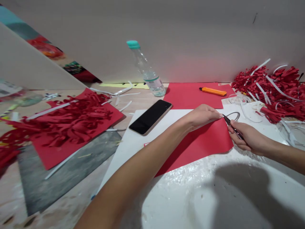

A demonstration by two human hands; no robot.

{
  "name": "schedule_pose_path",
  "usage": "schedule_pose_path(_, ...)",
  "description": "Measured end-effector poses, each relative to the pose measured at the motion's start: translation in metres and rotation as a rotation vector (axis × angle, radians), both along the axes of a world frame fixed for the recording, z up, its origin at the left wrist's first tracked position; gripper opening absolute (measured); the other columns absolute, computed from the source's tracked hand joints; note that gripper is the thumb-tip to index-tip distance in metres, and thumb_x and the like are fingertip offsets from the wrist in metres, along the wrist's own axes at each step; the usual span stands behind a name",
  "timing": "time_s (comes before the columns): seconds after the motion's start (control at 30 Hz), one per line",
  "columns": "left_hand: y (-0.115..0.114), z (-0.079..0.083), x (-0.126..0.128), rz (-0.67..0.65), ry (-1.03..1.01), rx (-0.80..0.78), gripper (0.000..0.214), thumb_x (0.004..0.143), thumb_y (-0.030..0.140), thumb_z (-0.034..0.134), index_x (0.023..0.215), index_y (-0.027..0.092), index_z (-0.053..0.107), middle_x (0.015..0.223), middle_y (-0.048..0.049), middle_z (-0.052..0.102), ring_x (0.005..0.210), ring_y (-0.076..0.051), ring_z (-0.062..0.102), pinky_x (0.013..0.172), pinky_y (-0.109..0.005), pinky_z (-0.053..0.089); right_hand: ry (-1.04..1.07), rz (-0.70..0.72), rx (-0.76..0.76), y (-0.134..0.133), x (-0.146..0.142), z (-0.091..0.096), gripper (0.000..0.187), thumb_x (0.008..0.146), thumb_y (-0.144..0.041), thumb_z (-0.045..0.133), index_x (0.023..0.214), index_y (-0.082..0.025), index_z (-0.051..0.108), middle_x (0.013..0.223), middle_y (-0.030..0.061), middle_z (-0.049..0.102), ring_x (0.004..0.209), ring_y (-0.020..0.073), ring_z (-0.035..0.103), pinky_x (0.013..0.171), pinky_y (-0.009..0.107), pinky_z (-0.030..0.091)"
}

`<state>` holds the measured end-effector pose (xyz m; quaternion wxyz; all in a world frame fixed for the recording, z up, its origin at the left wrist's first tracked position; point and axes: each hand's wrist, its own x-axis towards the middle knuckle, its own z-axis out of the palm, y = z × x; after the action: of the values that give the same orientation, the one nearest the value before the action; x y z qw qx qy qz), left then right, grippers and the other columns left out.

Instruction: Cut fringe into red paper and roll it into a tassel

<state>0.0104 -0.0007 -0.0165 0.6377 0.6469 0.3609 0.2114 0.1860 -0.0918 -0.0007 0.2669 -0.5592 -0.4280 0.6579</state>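
Note:
My left hand [202,117] pinches the upper right corner of a red paper sheet [202,143], which slants down toward my forearm. In my right hand [249,136] is a dark, slim tool that looks like scissors [228,120]; its tip meets the paper corner at my left fingertips. My fingers cover much of this tool. A thin grey loop [238,115] curves just above it, and I cannot tell whether it belongs to the tool. Beneath the sheet lies a white board [119,162].
Behind my hands are another red sheet [186,95], an orange box cutter [213,92], a phone [150,117] and a plastic bottle [152,78]. Red paper fringes lie in piles at the left [78,121] and right [281,89]. A wall [190,38] closes off the back.

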Motion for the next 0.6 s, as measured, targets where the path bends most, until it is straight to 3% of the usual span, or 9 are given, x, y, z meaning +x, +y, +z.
schedule_pose_path(0.23,-0.001,0.003,-0.001,-0.003,0.005,-0.034,0.034,0.074,0.033,0.066,0.053,0.017,0.045,0.058,0.0032,0.039,0.052,-0.008,0.03,0.053,-0.027,0.023,0.0,0.016,0.004,0.0,0.001,-0.001,0.036,0.1,-0.039,0.022,0.072,-0.022,0.037,0.035,-0.0098,0.029,0.025,0.0073,0.018,0.034,0.021,0.013)
schedule_pose_path(0.53,0.002,0.004,-0.003,0.003,0.04,-0.095,0.026,0.074,0.03,0.067,0.057,0.015,0.055,0.055,0.0037,0.043,0.049,-0.007,0.033,0.05,-0.025,0.024,0.108,0.029,-0.098,0.001,0.013,-0.005,0.038,0.094,-0.057,0.031,0.079,-0.023,0.04,0.039,-0.0117,0.029,0.028,0.0068,0.016,0.035,0.021,0.014)
schedule_pose_path(0.6,0.003,0.005,-0.006,0.001,0.06,-0.108,0.029,0.074,0.032,0.068,0.056,0.016,0.052,0.052,0.0047,0.041,0.047,-0.007,0.03,0.048,-0.025,0.022,0.057,0.031,-0.065,0.004,0.019,-0.007,0.039,0.093,-0.059,0.029,0.08,-0.023,0.039,0.039,-0.0116,0.028,0.029,0.008,0.016,0.036,0.022,0.015)
